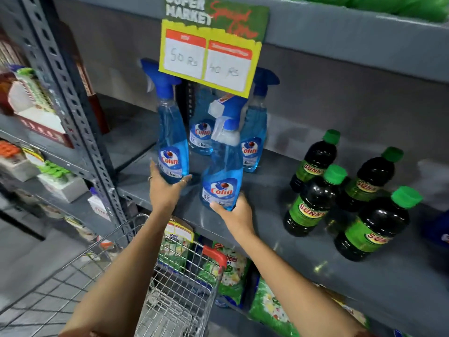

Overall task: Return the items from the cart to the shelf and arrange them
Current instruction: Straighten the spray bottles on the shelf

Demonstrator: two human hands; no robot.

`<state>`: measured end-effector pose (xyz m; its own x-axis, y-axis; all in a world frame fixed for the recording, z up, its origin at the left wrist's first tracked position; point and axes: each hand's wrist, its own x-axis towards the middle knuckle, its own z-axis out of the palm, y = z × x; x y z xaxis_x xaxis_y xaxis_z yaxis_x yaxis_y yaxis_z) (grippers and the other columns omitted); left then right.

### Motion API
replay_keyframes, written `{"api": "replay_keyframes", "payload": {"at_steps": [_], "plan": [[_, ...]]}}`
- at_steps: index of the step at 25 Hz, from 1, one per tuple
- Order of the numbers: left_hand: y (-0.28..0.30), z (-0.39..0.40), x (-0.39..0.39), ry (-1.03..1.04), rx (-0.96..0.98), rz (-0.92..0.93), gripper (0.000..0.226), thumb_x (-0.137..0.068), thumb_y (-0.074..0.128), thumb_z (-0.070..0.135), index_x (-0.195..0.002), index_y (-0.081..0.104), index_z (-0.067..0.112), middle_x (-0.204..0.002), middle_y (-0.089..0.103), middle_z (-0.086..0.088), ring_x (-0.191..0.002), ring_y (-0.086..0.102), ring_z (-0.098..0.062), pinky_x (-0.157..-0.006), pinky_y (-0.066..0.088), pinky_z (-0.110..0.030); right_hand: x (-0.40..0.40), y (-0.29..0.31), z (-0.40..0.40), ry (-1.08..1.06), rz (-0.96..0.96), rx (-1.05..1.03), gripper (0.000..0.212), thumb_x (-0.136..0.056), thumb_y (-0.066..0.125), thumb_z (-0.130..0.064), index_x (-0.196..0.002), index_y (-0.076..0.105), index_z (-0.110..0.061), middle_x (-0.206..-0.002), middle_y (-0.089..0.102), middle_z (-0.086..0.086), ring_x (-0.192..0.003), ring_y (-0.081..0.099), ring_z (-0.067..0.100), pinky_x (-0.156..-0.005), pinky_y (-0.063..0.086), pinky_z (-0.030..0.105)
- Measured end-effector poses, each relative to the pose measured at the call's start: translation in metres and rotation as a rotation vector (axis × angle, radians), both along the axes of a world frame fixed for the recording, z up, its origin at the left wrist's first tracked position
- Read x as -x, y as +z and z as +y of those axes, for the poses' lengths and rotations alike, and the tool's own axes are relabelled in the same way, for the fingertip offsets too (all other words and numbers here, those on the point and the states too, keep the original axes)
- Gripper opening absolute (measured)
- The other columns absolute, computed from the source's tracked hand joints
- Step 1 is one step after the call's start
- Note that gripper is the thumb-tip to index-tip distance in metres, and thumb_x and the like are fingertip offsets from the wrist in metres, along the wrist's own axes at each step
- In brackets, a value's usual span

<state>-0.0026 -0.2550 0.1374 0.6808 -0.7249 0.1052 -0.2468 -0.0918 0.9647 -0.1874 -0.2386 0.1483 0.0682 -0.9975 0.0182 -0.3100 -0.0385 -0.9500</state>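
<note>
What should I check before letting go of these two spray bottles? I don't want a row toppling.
1. Left hand grips the left spray bottle at its base: ok.
2. Right hand grips the front spray bottle: ok.
3. Both bases flat on the shelf: cannot tell, both lean.
4. Labels facing out: ok.
5. Clear of the two back bottles: cannot tell.
6. Gap to the green-capped bottles: ok.

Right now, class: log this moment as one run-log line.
left hand: holds spray bottle | right hand: holds second spray bottle | place: shelf
</note>
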Motion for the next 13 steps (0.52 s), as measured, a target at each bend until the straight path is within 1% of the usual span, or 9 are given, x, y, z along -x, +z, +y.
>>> {"api": "replay_keyframes", "payload": {"at_steps": [2, 3, 5, 6, 7, 9, 11, 13], "plan": [[-0.001, -0.006, -0.002, -0.009, 0.0, -0.046, 0.105, -0.06, 0.083, 0.039, -0.143, 0.018, 0.029, -0.138, 0.052, -0.005, -0.122, 0.052, -0.023, -0.102, 0.042, -0.036, -0.001, -0.005, -0.004, 0.0, -0.008, 0.025, 0.035, -0.065, 0.079, -0.024, -0.092, 0.057, -0.018, -0.09, 0.067, -0.003, -0.085, 0.064, 0.014, -0.071, 0.051, 0.025], [-0.002, -0.008, -0.003, -0.009, 0.015, -0.063, 0.101, -0.059, 0.082, 0.041, -0.14, 0.022, 0.031, -0.136, 0.053, -0.003, -0.121, 0.053, -0.022, -0.101, 0.043, -0.036, -0.002, -0.005, -0.007, 0.007, -0.014, 0.034, 0.034, -0.065, 0.079, -0.023, -0.091, 0.057, -0.019, -0.088, 0.066, -0.005, -0.082, 0.063, 0.011, -0.068, 0.05, 0.018], [-0.003, -0.011, -0.005, -0.007, 0.05, -0.069, 0.094, -0.058, 0.08, 0.043, -0.135, 0.028, 0.032, -0.133, 0.055, -0.001, -0.119, 0.054, -0.02, -0.102, 0.045, -0.039, -0.005, -0.005, -0.013, 0.018, -0.031, 0.051, 0.036, -0.066, 0.079, -0.022, -0.094, 0.058, -0.019, -0.088, 0.065, -0.007, -0.078, 0.061, 0.005, -0.062, 0.046, 0.006], [-0.002, -0.012, -0.005, -0.006, 0.061, -0.068, 0.093, -0.058, 0.08, 0.042, -0.135, 0.03, 0.03, -0.132, 0.056, -0.001, -0.119, 0.054, -0.02, -0.102, 0.046, -0.042, -0.007, -0.005, -0.016, 0.018, -0.042, 0.058, 0.036, -0.066, 0.079, -0.021, -0.096, 0.058, -0.018, -0.09, 0.066, -0.006, -0.078, 0.061, 0.003, -0.062, 0.045, 0.004], [-0.002, -0.012, -0.005, -0.001, 0.068, -0.073, 0.092, -0.058, 0.08, 0.042, -0.135, 0.031, 0.028, -0.132, 0.056, -0.001, -0.118, 0.055, -0.019, -0.101, 0.047, -0.044, -0.009, -0.004, -0.019, 0.016, -0.052, 0.067, 0.037, -0.067, 0.078, -0.02, -0.097, 0.058, -0.017, -0.091, 0.066, -0.005, -0.079, 0.061, 0.004, -0.063, 0.045, 0.005], [-0.003, -0.012, -0.005, 0.013, 0.063, -0.096, 0.094, -0.06, 0.08, 0.04, -0.138, 0.029, 0.025, -0.134, 0.054, -0.003, -0.121, 0.052, -0.021, -0.102, 0.045, -0.046, -0.011, -0.003, -0.023, 0.015, -0.056, 0.088, 0.039, -0.068, 0.078, -0.02, -0.1, 0.058, -0.014, -0.094, 0.066, -0.003, -0.084, 0.062, 0.009, -0.07, 0.048, 0.014], [-0.003, -0.013, -0.004, 0.025, 0.039, -0.11, 0.099, -0.063, 0.079, 0.04, -0.142, 0.023, 0.022, -0.139, 0.049, -0.004, -0.126, 0.048, -0.022, -0.105, 0.042, -0.046, -0.012, -0.003, -0.026, 0.02, -0.058, 0.1, 0.041, -0.067, 0.078, -0.02, -0.102, 0.057, -0.012, -0.095, 0.066, -0.001, -0.088, 0.062, 0.012, -0.075, 0.048, 0.022], [-0.004, -0.013, -0.004, 0.025, 0.026, -0.113, 0.102, -0.064, 0.079, 0.041, -0.144, 0.019, 0.022, -0.142, 0.046, -0.004, -0.128, 0.045, -0.022, -0.107, 0.041, -0.046, -0.011, -0.003, -0.026, 0.017, -0.056, 0.103, 0.042, -0.067, 0.078, -0.02, -0.103, 0.057, -0.01, -0.096, 0.067, 0.0, -0.088, 0.063, 0.014, -0.076, 0.049, 0.025]]}}
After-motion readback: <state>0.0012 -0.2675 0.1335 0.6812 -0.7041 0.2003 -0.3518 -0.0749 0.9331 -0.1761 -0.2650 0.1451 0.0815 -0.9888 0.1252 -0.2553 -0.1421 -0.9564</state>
